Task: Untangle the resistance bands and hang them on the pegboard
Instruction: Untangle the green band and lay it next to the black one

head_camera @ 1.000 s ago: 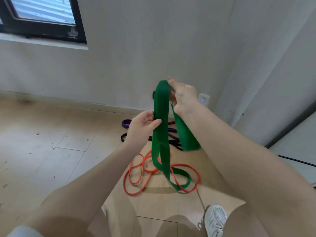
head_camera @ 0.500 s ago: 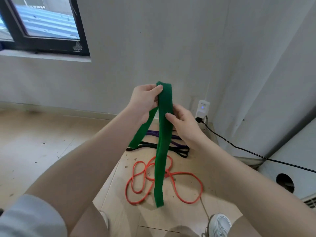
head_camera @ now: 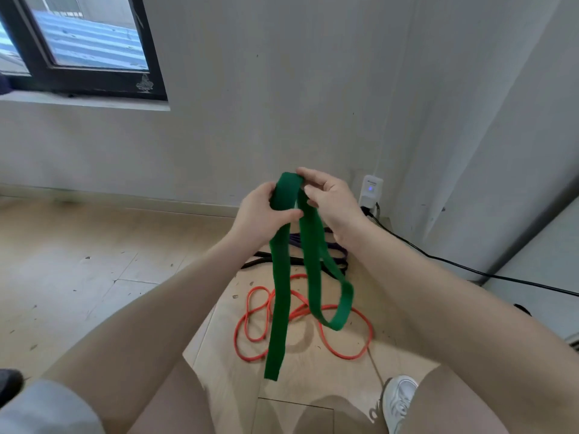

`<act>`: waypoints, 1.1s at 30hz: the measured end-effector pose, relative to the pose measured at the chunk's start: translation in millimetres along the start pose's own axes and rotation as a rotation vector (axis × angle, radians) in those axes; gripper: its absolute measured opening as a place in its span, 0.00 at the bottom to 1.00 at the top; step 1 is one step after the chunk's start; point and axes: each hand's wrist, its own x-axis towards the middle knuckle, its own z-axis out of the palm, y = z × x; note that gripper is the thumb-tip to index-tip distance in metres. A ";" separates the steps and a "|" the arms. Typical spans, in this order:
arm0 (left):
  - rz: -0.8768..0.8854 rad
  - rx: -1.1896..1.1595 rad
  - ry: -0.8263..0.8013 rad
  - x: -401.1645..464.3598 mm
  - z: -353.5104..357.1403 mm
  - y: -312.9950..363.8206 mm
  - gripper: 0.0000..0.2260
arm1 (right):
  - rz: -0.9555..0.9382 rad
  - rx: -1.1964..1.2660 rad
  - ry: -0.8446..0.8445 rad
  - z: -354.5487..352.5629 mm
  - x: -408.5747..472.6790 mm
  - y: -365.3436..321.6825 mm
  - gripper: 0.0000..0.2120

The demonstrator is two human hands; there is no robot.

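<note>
Both hands grasp the top fold of the green band (head_camera: 283,267): left hand (head_camera: 261,211) wraps one strand, right hand (head_camera: 329,198) pinches the other. It hangs limp below them, soft and light; best held at the fold. The orange band (head_camera: 344,352) lies on the floor beneath.

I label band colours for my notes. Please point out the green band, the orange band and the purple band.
green band (head_camera: 279,308): head view, long hanging strand.
orange band (head_camera: 365,343): head view, right loop on the floor.
purple band (head_camera: 336,247): head view, right part by the wall.

Wide green band (head_camera: 279,292) hangs doubled, held aloft; orange band (head_camera: 344,355) coils on the floor, purple (head_camera: 336,247) and black (head_camera: 266,261) bands behind.
</note>
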 end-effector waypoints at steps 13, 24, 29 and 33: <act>0.362 0.296 -0.322 14.6 -12.9 47.5 0.13 | -0.149 -0.335 -0.309 -62.1 -11.9 -24.3 0.18; 0.245 -0.006 -0.248 1.1 -36.3 20.3 0.16 | -0.163 -0.352 -0.356 -39.4 -8.9 -14.4 0.17; 0.225 -0.068 -0.174 -11.9 -36.0 3.6 0.16 | -0.365 -0.371 -0.227 -25.3 -16.5 -27.2 0.07; 0.192 -0.236 -0.107 -17.7 -23.8 -4.9 0.13 | -0.362 -0.340 -0.140 -20.4 -18.0 -17.0 0.07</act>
